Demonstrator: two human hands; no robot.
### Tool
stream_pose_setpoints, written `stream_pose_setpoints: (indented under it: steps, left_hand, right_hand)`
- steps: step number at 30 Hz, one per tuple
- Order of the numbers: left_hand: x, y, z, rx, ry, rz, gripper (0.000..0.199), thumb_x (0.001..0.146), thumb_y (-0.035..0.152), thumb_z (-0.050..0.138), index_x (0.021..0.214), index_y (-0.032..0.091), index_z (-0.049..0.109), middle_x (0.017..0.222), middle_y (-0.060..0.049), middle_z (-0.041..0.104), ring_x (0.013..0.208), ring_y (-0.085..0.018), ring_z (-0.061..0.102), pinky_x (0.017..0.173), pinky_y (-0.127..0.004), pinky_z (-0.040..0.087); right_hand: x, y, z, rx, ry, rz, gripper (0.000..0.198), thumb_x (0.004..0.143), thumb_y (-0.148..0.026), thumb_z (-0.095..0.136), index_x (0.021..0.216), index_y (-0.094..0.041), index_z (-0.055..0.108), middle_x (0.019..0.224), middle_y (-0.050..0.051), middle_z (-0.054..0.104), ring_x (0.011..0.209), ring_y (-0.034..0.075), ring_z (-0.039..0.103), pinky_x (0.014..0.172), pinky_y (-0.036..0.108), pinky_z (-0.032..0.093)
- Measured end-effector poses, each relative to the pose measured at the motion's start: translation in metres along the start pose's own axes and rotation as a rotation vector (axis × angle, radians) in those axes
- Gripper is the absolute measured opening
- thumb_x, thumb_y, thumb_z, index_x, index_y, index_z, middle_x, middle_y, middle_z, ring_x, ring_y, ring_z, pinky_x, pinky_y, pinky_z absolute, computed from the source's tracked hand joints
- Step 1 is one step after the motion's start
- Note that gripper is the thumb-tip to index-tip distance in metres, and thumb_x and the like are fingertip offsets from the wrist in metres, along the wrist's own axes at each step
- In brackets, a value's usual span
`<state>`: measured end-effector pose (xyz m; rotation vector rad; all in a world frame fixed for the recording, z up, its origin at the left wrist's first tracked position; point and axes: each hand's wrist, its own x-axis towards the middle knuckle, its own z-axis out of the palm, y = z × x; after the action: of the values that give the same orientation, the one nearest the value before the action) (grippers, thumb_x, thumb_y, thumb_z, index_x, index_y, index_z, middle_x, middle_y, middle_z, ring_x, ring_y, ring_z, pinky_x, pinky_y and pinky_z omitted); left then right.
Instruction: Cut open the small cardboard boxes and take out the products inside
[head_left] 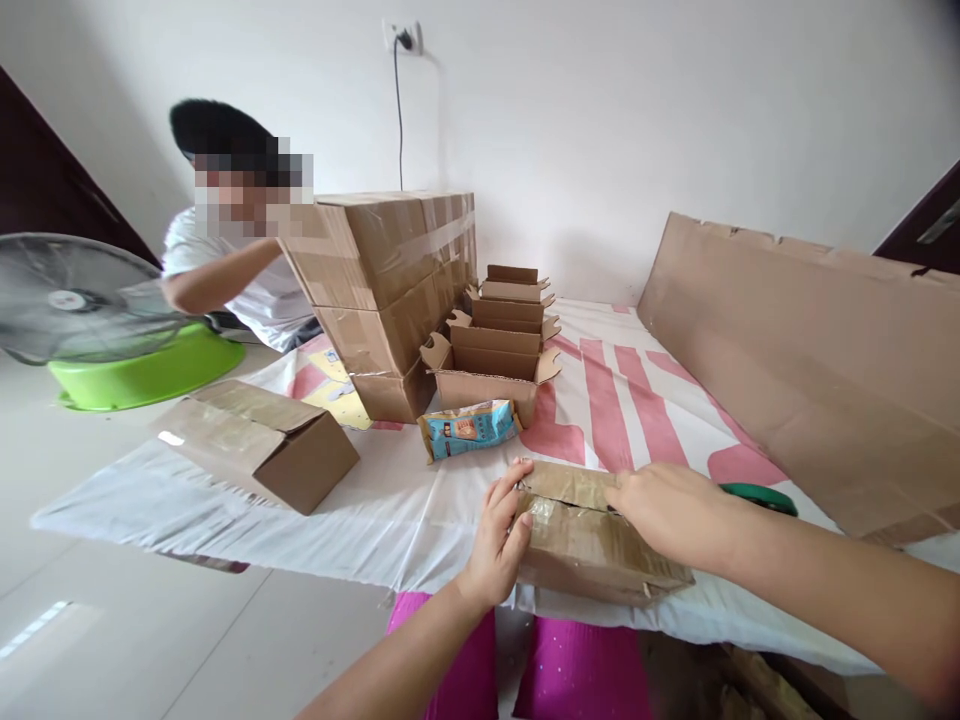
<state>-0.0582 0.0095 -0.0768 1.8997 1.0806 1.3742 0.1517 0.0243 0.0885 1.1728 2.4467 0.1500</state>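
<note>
Right now it's all cardboard: a brown, oblong box [600,560], glossy and wrinkled with clear tape, sits at the lower centre-right of the frame, on the near edge of a creased white-and-pink cloth [420,510]. A dark gap runs along its top seam. Just behind, there's a shiny, crinkled blue foil packet [474,430] with gold ends; over at the right leans a broad, flat cardboard sheet [810,370].

To the hands! The left hand [499,535] lies splayed against the box's left end, fingers over the corner, thumb apart, pressing rather than closing round it. The right hand [652,505] arches in, knuckles up, fingers curled down at the top seam; whether they pinch anything, I can't tell.

And the count: one box under two hands, one packet, one more taped box [262,440] at the left. Three open boxes [487,388] show in a row mid-frame, flaps up, beside a stack [382,290] three high at its near end.
</note>
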Motion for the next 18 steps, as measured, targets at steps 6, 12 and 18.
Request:
stream_pose_setpoints:
  steps: [6,12,18]
  left_hand:
    - [0.0,-0.002,0.002,-0.05,-0.018,-0.009,0.029,0.1,0.038,0.036,0.103,0.02,0.059,0.151,-0.013,0.04,0.142,-0.029,0.034,0.115,-0.053,0.027]
    - [-0.002,-0.006,0.004,-0.073,-0.018,0.001,0.029,0.1,0.038,0.036,0.104,0.02,0.058,0.152,-0.013,0.038,0.143,-0.03,0.033,0.116,-0.055,0.025]
    - [-0.003,-0.005,0.003,-0.047,-0.024,0.006,0.029,0.101,0.035,0.036,0.116,0.022,0.057,0.152,-0.012,0.038,0.143,-0.029,0.033,0.116,-0.054,0.026]
  right_hand:
    - [-0.022,0.02,0.018,0.045,-0.003,0.046,0.039,0.078,0.005,0.04,0.09,-0.019,0.068,0.081,0.008,0.072,0.072,0.025,0.07,0.053,0.03,0.034]
    - [-0.008,0.008,0.004,0.062,0.153,-0.015,0.028,0.084,-0.001,0.04,0.092,-0.018,0.061,0.082,0.006,0.068,0.066,0.02,0.066,0.05,0.03,0.029]
    - [0.03,-0.019,0.0,0.116,0.2,-0.119,0.027,0.089,-0.007,0.041,0.104,-0.017,0.061,0.092,0.007,0.071,0.074,0.023,0.07,0.054,0.031,0.037]
